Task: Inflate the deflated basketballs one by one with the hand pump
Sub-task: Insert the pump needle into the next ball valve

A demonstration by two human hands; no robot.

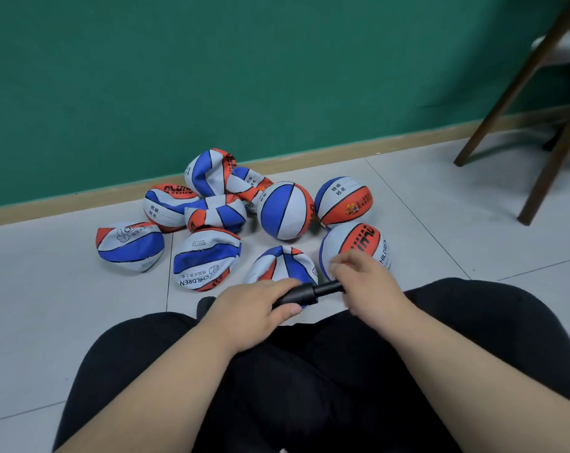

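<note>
just beyond the left hand (257, 308) a flattened ball (282, 264) lies close, and a round ball (359, 243) sits right against the far side of the right hand (365, 282). the black pump (305, 295) bridges the gap between the two hands. farther ahead, more balls (211, 217) crowd the floor up to the green wall (211, 76). right of the right hand, bare floor tiles (473, 223) lie open as far as the wooden chair legs (545, 178). under both hands, the person's black-clad legs (310, 387) close the way.
</note>
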